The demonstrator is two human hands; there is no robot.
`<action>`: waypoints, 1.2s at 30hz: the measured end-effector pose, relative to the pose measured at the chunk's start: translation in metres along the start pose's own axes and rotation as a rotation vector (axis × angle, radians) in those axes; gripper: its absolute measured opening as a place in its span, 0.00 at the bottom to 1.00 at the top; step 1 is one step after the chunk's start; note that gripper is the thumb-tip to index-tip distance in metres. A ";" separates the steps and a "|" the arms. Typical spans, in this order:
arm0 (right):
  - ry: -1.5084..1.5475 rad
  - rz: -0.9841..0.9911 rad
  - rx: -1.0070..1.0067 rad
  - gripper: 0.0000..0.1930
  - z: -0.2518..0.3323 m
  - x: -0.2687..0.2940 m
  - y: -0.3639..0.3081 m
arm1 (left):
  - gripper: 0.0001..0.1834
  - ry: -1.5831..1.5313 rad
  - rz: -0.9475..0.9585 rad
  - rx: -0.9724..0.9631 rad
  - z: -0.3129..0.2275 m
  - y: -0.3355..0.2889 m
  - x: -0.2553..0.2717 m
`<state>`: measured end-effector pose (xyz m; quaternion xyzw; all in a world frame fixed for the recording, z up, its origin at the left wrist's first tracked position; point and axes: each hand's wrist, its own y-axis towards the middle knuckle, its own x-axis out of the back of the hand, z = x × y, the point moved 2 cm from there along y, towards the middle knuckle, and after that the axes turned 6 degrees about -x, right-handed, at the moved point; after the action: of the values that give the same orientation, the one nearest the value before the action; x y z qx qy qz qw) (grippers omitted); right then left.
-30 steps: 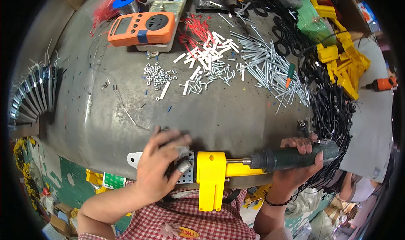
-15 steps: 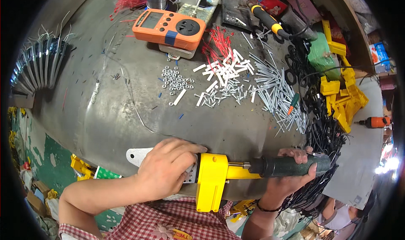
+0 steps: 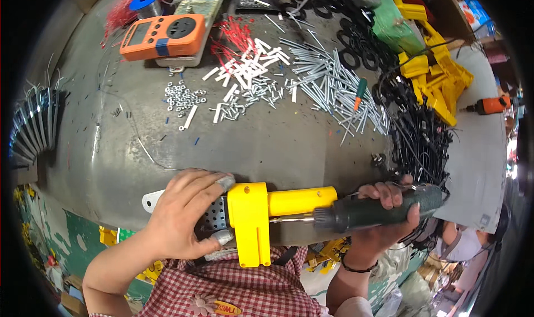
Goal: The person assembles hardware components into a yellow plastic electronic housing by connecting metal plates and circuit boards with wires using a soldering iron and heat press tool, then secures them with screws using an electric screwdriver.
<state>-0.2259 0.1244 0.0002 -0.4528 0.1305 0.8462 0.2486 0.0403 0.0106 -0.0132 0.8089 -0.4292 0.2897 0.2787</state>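
Observation:
My left hand (image 3: 181, 214) is wrapped round the perforated metal end of a yellow plastic tool housing (image 3: 248, 222). Grey coverings show on its thumb and index fingertip. A flat silver plate (image 3: 151, 200) with a hole pokes out beyond that hand, on the left. The housing's yellow handle (image 3: 303, 200) points right. In my right hand (image 3: 384, 222) is a dark electric screwdriver (image 3: 356, 214), lying level just below the handle. Its long thin bit (image 3: 292, 219) reaches the housing's right side; whether it sits in a screw I cannot tell.
Nuts (image 3: 183, 97), short screws (image 3: 258, 94), white sleeves (image 3: 247, 66) and long screws (image 3: 334, 83) lie heaped beyond my hands. An orange meter (image 3: 162, 37) stands far left. Black cables (image 3: 420, 141) and yellow plastic parts (image 3: 439, 72) crowd the right. A small screwdriver (image 3: 360, 93) lies on the long screws.
The housing has been turned, so its handle now sits above the bit instead of behind and below it. Both hands keep their holds. The view has shifted, moving the bench things left and up.

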 end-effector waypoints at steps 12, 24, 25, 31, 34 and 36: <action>0.041 -0.165 -0.173 0.25 -0.027 -0.008 -0.027 | 0.37 0.057 0.025 -0.028 0.005 -0.004 -0.006; 0.065 -0.027 -0.018 0.21 -0.007 0.002 -0.006 | 0.39 0.016 0.062 0.087 0.002 -0.001 -0.003; 0.087 -0.014 -0.008 0.20 -0.007 0.004 -0.008 | 0.39 0.023 0.055 0.095 0.001 0.000 -0.004; 0.125 -0.029 0.066 0.19 -0.017 0.006 -0.012 | 0.40 -0.019 0.021 0.003 0.003 -0.002 -0.011; 0.048 -0.008 0.081 0.21 -0.024 0.003 -0.011 | 0.39 -0.029 0.007 -0.001 0.003 -0.003 -0.010; 0.032 -0.025 0.072 0.21 -0.024 0.004 -0.012 | 0.40 -0.061 0.013 0.007 0.001 -0.002 -0.007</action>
<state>-0.2045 0.1253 -0.0161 -0.4588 0.1590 0.8304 0.2733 0.0389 0.0144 -0.0190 0.8156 -0.4417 0.2681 0.2606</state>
